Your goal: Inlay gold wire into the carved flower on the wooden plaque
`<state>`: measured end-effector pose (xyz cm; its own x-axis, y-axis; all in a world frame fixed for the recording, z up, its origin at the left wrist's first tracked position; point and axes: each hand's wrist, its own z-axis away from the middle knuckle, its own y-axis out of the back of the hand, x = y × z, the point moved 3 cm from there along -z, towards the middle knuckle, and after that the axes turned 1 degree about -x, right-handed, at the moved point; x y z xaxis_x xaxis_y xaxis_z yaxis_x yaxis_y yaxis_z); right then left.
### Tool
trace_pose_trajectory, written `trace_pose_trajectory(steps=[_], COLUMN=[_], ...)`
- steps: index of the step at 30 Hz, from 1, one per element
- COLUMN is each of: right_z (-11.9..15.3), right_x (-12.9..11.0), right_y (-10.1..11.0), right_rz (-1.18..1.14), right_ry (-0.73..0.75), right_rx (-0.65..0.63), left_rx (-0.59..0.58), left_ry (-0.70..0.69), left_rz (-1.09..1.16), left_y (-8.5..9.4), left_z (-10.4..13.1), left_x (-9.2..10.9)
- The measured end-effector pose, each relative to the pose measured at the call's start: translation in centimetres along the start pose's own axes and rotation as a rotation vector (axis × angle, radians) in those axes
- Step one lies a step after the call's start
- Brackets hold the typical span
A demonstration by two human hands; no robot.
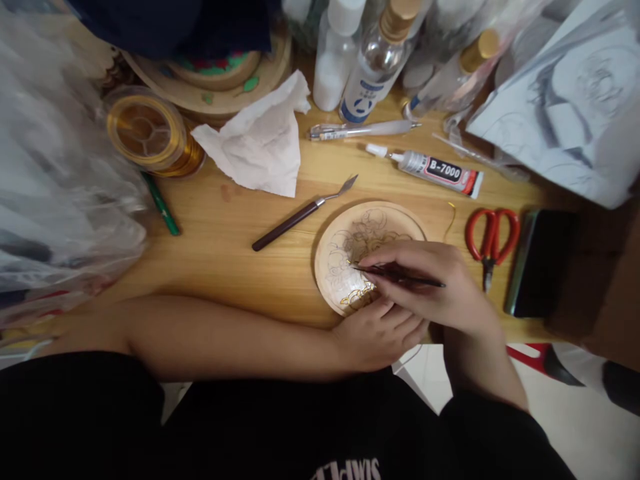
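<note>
My right hand (440, 277) is closed in a pinch around a pair of dark, slim tweezers (415, 277). The tips are down at a round wooden plaque (327, 257) on the table's near side. Pencil-like line drawing covers the plaque, and bent gold wire (350, 298) lies along its lower part, beside a shiny whitish patch. Against the near edge of the plaque, my left hand (377, 333) holds it with bent fingers, partly under my right hand; its thumb is hidden. Whether the tweezers grip a piece of wire is too small to tell.
Beyond the plaque lie a palette knife (290, 223), a B-7000 glue tube (435, 170), a pen (363, 130) and crumpled tissue (265, 143). Red-handled pliers (493, 237) and a dark phone (543, 260) are at right. A gold wire spool (150, 133) and bottles (373, 63) stand farther back.
</note>
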<state>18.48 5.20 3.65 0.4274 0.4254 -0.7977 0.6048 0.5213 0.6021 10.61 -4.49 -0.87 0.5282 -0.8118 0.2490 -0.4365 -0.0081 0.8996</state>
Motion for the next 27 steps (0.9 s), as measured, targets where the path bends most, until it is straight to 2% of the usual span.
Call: trace_pose_trajectory(steps=[6,10,15,21,27], right_z=[-0.32,-0.38,-0.32,-0.35,-0.39], right_x=[0.19,0.28,0.40,0.36,0.31], right_y=[0.15,0.02,-0.04,-0.01,-0.21], right_rz=[-0.026,-0.032,-0.053,-0.035,0.010], right_ry=[0.015,0.025,0.040,0.033,0.026], right_rx=[-0.034,-0.017,0.025,0.016,0.028], left_rx=[0.021,-0.052,-0.060,-0.076,-0.039], left_ry=[0.010,-0.031,-0.033,-0.033,-0.020], left_rz=[-0.005,-0.009,-0.014,-0.010,-0.005], left_y=[0.13,-0.13,-0.21,-0.09,-0.07], left_z=[-0.08,-0.04,-0.03,-0.08,-0.09], left_x=[-0.10,0.00,0.07,0.06,-0.01])
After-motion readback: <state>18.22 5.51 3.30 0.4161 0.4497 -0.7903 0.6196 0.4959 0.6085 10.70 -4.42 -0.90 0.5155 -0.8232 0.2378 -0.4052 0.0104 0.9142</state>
